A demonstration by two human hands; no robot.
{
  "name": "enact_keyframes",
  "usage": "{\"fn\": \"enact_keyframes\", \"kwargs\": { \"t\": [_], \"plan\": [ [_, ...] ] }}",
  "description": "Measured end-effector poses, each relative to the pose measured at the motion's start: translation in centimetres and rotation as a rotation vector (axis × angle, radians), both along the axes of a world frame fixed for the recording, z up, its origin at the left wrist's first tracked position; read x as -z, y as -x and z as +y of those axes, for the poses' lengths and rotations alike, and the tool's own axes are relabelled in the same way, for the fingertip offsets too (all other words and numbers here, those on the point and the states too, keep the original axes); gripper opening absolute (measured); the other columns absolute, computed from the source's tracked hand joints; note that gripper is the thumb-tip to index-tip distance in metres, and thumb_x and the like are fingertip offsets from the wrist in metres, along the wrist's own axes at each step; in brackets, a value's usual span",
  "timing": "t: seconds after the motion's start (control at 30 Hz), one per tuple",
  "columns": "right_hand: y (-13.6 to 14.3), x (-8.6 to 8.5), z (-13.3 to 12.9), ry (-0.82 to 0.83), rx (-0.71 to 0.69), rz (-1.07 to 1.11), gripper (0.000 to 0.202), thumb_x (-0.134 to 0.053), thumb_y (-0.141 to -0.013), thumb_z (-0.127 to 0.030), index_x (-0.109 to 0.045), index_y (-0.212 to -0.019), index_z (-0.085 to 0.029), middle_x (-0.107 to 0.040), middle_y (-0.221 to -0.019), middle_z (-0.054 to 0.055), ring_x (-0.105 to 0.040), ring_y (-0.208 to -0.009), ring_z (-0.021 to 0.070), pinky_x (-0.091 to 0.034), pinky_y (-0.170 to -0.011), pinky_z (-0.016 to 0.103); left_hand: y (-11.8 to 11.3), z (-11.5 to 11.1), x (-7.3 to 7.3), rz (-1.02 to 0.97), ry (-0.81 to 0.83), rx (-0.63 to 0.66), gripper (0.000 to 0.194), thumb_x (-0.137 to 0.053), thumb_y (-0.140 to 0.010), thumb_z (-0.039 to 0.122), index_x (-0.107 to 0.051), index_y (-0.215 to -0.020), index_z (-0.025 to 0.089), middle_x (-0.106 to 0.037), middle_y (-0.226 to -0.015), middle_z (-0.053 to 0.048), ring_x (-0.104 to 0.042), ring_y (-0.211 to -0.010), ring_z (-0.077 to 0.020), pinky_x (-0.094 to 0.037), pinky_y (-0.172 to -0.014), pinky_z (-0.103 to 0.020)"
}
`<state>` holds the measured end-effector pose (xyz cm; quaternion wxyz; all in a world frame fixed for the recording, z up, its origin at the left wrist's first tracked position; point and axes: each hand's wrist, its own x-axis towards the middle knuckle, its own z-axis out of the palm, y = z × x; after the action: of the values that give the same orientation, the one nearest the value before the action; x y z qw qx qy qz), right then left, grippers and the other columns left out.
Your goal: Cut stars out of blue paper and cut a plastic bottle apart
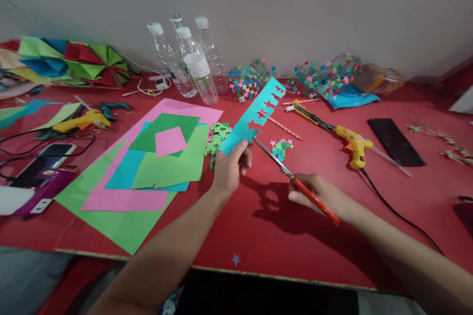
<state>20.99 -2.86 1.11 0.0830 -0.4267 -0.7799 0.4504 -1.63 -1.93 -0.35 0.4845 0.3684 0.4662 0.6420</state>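
My left hand pinches the lower end of a blue paper strip, which is tilted up over the table. Star-shaped cut-outs run along the strip's right edge. In my right hand is a pair of scissors with red handles. Their blade tips reach the strip's edge just beside my left fingers; whether they touch the paper I cannot tell. Under the strip's left side lies a pile of green paper stars. Beyond the scissors sits a small heap of mixed paper stars.
Coloured paper sheets are stacked at left. Several plastic bottles stand at the back, near star-covered clear objects. A yellow glue gun with a cord and a black phone lie right; another glue gun lies left.
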Motion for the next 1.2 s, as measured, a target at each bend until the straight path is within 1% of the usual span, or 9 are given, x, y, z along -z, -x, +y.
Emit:
{"fn": "enact_keyframes", "kwargs": {
  "t": [0.1, 0.17, 0.37, 0.53, 0.7, 0.83, 0.9, 1.03, 1.2],
  "plan": [
    [0.08, -0.22, 0.02, -0.001, -0.001, -0.017, 0.062, -0.050, -0.080, -0.079, -0.055, -0.074, -0.017, -0.052, -0.065, 0.000, -0.041, -0.058, 0.0121, -0.034, -0.055, 0.025, 0.10, 0.10, -0.02, -0.010, -0.019, -0.035, 0.026, -0.059, -0.084, 0.035, -0.054, -0.065, 0.018, -0.049, -0.043, 0.006, -0.036, -0.034, -0.0048, -0.024, -0.033, -0.018],
    [0.14, -0.38, 0.00, -0.005, 0.002, -0.019, 0.063, -0.049, -0.080, -0.080, -0.055, -0.074, -0.017, -0.052, -0.066, 0.000, -0.042, -0.059, 0.0124, -0.034, -0.055, 0.025, 0.07, 0.11, 0.01, -0.003, -0.015, -0.032, 0.026, -0.060, -0.084, 0.036, -0.054, -0.065, 0.018, -0.049, -0.043, 0.006, -0.037, -0.034, -0.0049, -0.024, -0.033, -0.019],
    [0.13, -0.41, -0.10, 0.034, 0.005, -0.005, 0.061, -0.049, -0.081, -0.078, -0.053, -0.076, -0.018, -0.053, -0.070, 0.001, -0.042, -0.062, 0.0130, -0.036, -0.058, 0.026, -0.25, -0.06, 0.04, 0.044, -0.006, 0.009, 0.036, -0.058, -0.085, 0.034, -0.048, -0.055, 0.018, -0.048, -0.042, 0.005, -0.037, -0.034, -0.0044, -0.023, -0.034, -0.019],
    [0.05, -0.16, -0.05, 0.027, 0.008, -0.007, 0.060, -0.050, -0.082, -0.077, -0.054, -0.076, -0.017, -0.054, -0.070, 0.001, -0.042, -0.061, 0.0127, -0.035, -0.057, 0.026, -0.20, 0.06, -0.18, 0.018, -0.002, -0.016, 0.031, -0.061, -0.082, 0.034, -0.049, -0.058, 0.019, -0.048, -0.042, 0.006, -0.036, -0.033, -0.0046, -0.023, -0.033, -0.019],
    [0.13, -0.30, -0.04, 0.023, -0.007, -0.024, 0.062, -0.050, -0.080, -0.079, -0.054, -0.075, -0.017, -0.054, -0.070, 0.002, -0.042, -0.062, 0.0129, -0.035, -0.057, 0.026, -0.21, 0.15, -0.21, -0.017, -0.001, 0.002, 0.031, -0.061, -0.082, 0.032, -0.049, -0.057, 0.019, -0.047, -0.041, 0.006, -0.036, -0.034, -0.0045, -0.022, -0.033, -0.019],
    [0.18, -0.25, -0.14, 0.020, 0.000, -0.026, 0.062, -0.050, -0.081, -0.079, -0.053, -0.075, -0.018, -0.053, -0.070, 0.001, -0.041, -0.061, 0.0125, -0.034, -0.056, 0.026, -0.14, 0.14, -0.13, -0.011, 0.011, -0.021, 0.024, -0.061, -0.082, 0.034, -0.057, -0.065, 0.018, -0.046, -0.042, 0.006, -0.035, -0.034, -0.0050, -0.022, -0.033, -0.018],
    [0.15, -0.09, -0.14, 0.016, 0.008, -0.024, 0.061, -0.050, -0.081, -0.078, -0.053, -0.075, -0.018, -0.053, -0.069, 0.001, -0.041, -0.061, 0.0125, -0.034, -0.056, 0.026, -0.09, 0.08, -0.02, 0.004, 0.003, -0.028, 0.025, -0.060, -0.083, 0.035, -0.058, -0.065, 0.018, -0.047, -0.042, 0.006, -0.036, -0.035, -0.0050, -0.022, -0.033, -0.018],
    [0.06, 0.27, -0.06, 0.039, 0.004, -0.026, 0.060, -0.051, -0.081, -0.077, -0.053, -0.077, -0.018, -0.053, -0.070, 0.002, -0.042, -0.062, 0.0135, -0.037, -0.059, 0.027, -0.15, -0.19, 0.29, 0.062, -0.018, 0.018, 0.037, -0.058, -0.085, 0.035, -0.049, -0.054, 0.018, -0.049, -0.043, 0.004, -0.038, -0.035, -0.0045, -0.025, -0.034, -0.019],
    [-0.01, 0.34, -0.09, 0.044, 0.008, 0.007, 0.057, -0.054, -0.081, -0.075, -0.052, -0.076, -0.018, -0.054, -0.071, 0.002, -0.042, -0.063, 0.0138, -0.038, -0.060, 0.028, -0.23, -0.43, 0.38, 0.100, -0.014, 0.060, 0.037, -0.058, -0.086, 0.036, -0.051, -0.055, 0.018, -0.050, -0.042, 0.004, -0.039, -0.034, -0.0051, -0.026, -0.034, -0.019]
  ]
}}
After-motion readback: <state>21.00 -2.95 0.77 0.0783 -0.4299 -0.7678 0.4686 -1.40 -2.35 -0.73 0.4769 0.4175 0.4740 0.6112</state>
